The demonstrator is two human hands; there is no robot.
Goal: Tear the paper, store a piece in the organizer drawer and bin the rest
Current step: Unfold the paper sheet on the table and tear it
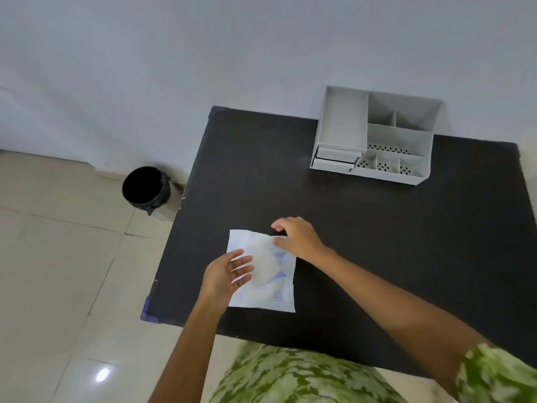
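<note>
While both hands hover, one paper (263, 271) lies untorn.

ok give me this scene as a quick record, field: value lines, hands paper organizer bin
paper: one whole sheet, flat on the black table, near its front left edge
left hand: open, fingers spread over the sheet's left side
right hand: at the sheet's far right corner, fingers curled, grip unclear
organizer: white, far side of table, compartments look empty, drawers closed
bin: black, on the floor left of the table
tearing: not yet started
</note>
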